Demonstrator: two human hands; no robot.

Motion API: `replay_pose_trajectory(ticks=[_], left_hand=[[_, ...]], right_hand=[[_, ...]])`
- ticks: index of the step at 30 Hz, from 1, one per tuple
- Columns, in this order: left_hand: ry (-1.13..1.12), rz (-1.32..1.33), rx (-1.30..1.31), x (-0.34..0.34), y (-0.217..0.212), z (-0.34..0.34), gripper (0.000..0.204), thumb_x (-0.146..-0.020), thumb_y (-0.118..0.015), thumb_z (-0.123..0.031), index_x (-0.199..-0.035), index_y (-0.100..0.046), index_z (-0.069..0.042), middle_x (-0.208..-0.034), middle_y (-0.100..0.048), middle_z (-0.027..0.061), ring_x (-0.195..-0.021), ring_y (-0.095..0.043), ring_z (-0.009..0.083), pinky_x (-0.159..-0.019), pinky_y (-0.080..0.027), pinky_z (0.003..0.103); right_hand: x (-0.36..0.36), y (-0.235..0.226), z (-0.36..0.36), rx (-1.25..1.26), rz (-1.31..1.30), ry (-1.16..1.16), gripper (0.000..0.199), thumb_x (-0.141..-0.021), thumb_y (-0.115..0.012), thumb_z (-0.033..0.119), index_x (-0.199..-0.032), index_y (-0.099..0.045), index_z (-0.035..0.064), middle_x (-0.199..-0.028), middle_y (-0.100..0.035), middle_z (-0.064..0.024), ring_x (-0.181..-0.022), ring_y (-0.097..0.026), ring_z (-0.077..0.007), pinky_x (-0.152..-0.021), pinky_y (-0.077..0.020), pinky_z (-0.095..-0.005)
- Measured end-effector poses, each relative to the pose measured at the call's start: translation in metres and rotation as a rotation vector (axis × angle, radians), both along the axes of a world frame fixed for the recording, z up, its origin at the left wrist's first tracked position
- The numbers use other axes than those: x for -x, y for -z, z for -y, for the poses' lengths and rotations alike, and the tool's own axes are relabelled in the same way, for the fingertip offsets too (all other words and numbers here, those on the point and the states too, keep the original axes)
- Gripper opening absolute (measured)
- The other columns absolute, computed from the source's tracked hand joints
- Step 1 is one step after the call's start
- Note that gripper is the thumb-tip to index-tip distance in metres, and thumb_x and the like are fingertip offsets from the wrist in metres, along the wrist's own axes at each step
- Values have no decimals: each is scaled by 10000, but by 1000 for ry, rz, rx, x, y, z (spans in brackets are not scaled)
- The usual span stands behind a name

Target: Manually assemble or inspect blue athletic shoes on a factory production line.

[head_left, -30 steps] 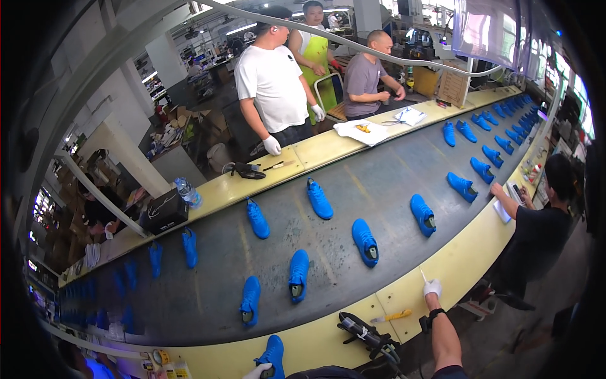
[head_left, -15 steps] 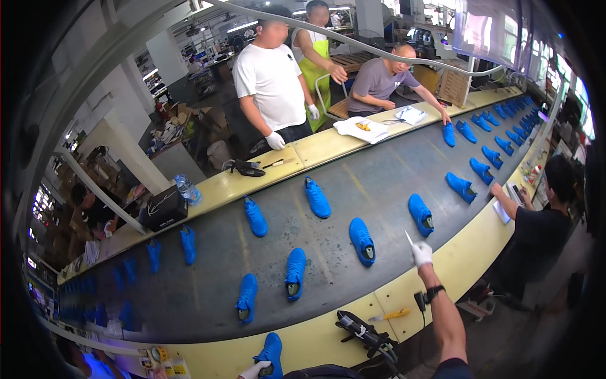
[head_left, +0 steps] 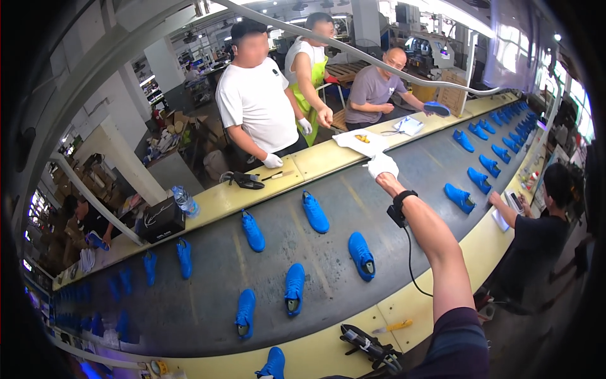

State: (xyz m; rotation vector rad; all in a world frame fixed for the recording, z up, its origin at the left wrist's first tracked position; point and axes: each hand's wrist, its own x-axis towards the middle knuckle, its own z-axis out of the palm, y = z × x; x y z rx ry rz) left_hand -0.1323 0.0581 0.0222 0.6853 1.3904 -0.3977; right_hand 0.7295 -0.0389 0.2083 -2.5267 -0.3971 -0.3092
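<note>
My right hand [head_left: 382, 165], in a white glove, reaches across the grey conveyor belt [head_left: 353, 189] to the near edge of a white sheet [head_left: 353, 140] bearing yellow pieces. Its fingers are curled; what they hold, if anything, is hidden. At the bottom edge, a blue sneaker [head_left: 273, 363] has a sliver of my white-gloved left hand [head_left: 266, 377] against its heel end. Most of that hand is out of the picture. More blue sneakers lie on the belt, including one [head_left: 362, 256] left of my right forearm and another [head_left: 294, 289] nearer me.
A yellow-handled tool [head_left: 394, 326] and a black device [head_left: 369, 346] lie on the near cream ledge. On the far ledge are a black box [head_left: 161, 219] and a plastic bottle [head_left: 184, 201]. Several people stand or sit along the belt; one lifts a blue sneaker [head_left: 437, 109].
My right hand has moved far across the belt to the white sheet; the thin pointed white thing it held no longer shows. A seated co-worker has lifted a sneaker off the belt.
</note>
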Motion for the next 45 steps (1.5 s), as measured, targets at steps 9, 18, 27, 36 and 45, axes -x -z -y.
replay_pose_trajectory(ticks=[9,18,27,36,45], left_hand=[[-12,45,92,1,14,-32,436,-863,-786,-489,-1180,-732,-195,-1141,-731,0,-967,-667,195,-788,-545,348],[54,97,-37,-24,9,-61,446,-876,-779,-463,-1213,-714,-178,-1160,-724,6,-983,-668,200,-809,-550,354],[130,195,-154,-32,-11,-39,456,-890,-772,-437,-1246,-696,-162,-1179,-717,13,-999,-668,205,-830,-554,359],[-311,172,199,-9,-31,11,547,-911,-777,-272,-1391,-577,-100,-1279,-677,50,-1090,-666,202,-917,-557,368],[-388,447,-77,22,-8,-27,296,-947,-744,-275,-1195,-691,-123,-1015,-737,-6,-879,-711,115,-776,-601,302]], right_hand=[[-87,70,-97,-12,540,-108,336,-990,-566,294,-1176,-669,34,-949,-748,-199,-870,-722,-411,-774,-575,-499],[-109,90,-177,-142,440,-199,359,-965,-619,316,-1162,-646,17,-906,-733,-187,-867,-713,-426,-777,-571,-499],[60,66,-160,-33,56,-697,256,-890,-647,294,-999,-713,72,-1019,-711,-214,-955,-689,-429,-841,-573,-498],[433,73,24,169,-1035,-1344,390,-996,-668,333,-1279,-674,65,-1108,-753,-171,-918,-757,-283,-872,-586,-403],[566,90,127,-235,-1355,-677,360,-987,-630,147,-1243,-640,-105,-989,-778,-150,-836,-763,-192,-771,-597,-295]])
